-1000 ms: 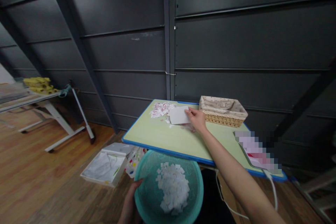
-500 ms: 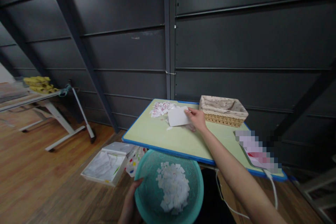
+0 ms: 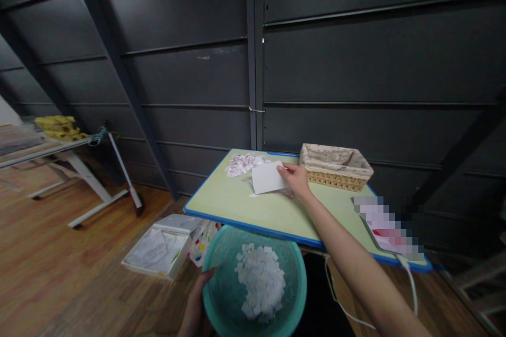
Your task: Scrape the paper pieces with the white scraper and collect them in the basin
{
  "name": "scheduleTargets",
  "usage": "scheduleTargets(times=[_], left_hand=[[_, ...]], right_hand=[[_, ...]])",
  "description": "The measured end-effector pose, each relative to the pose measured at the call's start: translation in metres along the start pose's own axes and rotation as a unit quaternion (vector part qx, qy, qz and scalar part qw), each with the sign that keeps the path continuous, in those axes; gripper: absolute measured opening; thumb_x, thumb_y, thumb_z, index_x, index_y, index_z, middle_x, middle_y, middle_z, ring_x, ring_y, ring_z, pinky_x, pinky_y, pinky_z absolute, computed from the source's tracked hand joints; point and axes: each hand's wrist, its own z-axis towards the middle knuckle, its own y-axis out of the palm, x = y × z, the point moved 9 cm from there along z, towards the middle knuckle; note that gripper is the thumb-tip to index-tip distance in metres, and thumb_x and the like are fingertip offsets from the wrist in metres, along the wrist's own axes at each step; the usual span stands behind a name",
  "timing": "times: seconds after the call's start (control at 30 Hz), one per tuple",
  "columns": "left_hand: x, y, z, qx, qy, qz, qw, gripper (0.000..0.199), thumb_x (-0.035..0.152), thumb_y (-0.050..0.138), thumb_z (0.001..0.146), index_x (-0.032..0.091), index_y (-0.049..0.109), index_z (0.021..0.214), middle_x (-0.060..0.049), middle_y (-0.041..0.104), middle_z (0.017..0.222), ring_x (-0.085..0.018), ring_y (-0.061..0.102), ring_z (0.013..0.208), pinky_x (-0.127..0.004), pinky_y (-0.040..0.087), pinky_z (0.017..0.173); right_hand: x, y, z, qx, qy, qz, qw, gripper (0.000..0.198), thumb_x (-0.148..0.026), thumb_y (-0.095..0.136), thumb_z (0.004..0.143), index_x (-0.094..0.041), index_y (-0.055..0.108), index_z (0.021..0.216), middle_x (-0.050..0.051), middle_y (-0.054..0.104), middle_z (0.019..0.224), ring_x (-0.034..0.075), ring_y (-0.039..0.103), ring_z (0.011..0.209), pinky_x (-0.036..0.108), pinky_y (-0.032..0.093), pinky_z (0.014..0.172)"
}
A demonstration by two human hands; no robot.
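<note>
A plain white card is pinched in my right hand, its lower edge near the tabletop. Beneath and beside the card lies something clear and crumpled, partly hidden, perhaps plastic. My left hand grips the left rim of a round teal plastic basket, thumb over the edge. Inside that basket lies a heap of small white paper pieces. Beyond the card, at the table's back left, is a pile of paper scraps with pink-red marks.
The pale green table has a blue edge. On it stand a cloth-lined wicker basket and, at right, a partly blurred flat item. An open white box sits on the floor. A white cable hangs at right.
The white card in my right hand has tilted and shifted very slightly left and down. My left hand and the teal basket have stayed put.
</note>
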Motion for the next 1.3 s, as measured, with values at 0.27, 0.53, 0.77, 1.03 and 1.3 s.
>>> scheduleTargets(times=[0.27,0.53,0.77,1.03,1.3], left_hand=[[0.004,0.003,-0.002,-0.005,0.026,-0.016,1.000,0.075,0.018,0.064,0.075,0.014,0.035,0.144,-0.005,0.081,0.084,-0.030,0.070,0.099,-0.045,0.048,0.098],[0.002,0.005,-0.001,-0.029,0.013,-0.007,0.999,0.071,0.021,0.066,0.074,0.014,0.042,0.140,-0.008,0.080,0.093,-0.032,0.069,0.099,-0.048,0.047,0.099],[0.001,0.006,-0.002,-0.013,0.002,-0.010,1.000,0.073,0.019,0.066,0.073,0.009,0.040,0.140,-0.012,0.079,0.098,-0.033,0.067,0.104,-0.047,0.048,0.097],[0.003,0.006,-0.001,-0.018,0.019,-0.002,1.000,0.074,0.021,0.065,0.074,0.009,0.038,0.141,-0.011,0.080,0.092,-0.032,0.067,0.104,-0.047,0.045,0.101],[0.004,0.004,-0.003,-0.002,0.017,-0.024,1.000,0.074,0.019,0.065,0.072,0.013,0.040,0.142,-0.009,0.080,0.090,-0.033,0.067,0.104,-0.048,0.045,0.101]], right_hand=[[0.005,-0.003,0.002,0.003,0.026,-0.013,1.000,0.053,-0.049,0.061,0.069,-0.007,0.075,0.097,0.015,0.075,0.082,0.026,0.067,0.069,0.033,0.049,0.060],[0.007,0.006,0.001,-0.036,0.025,0.004,0.999,0.052,-0.049,0.062,0.070,-0.007,0.075,0.098,0.015,0.075,0.087,0.027,0.068,0.073,0.033,0.050,0.062],[0.011,0.005,0.001,-0.032,0.041,0.004,0.999,0.053,-0.048,0.063,0.068,-0.006,0.075,0.098,0.015,0.074,0.085,0.027,0.067,0.072,0.033,0.049,0.062],[0.007,0.007,-0.001,-0.043,0.050,0.016,0.998,0.055,-0.050,0.063,0.067,-0.005,0.075,0.097,0.015,0.074,0.082,0.025,0.066,0.069,0.031,0.047,0.057],[0.004,0.015,-0.005,-0.068,0.060,0.034,0.995,0.057,-0.052,0.067,0.065,-0.006,0.075,0.097,0.015,0.074,0.087,0.025,0.065,0.071,0.033,0.048,0.058]])
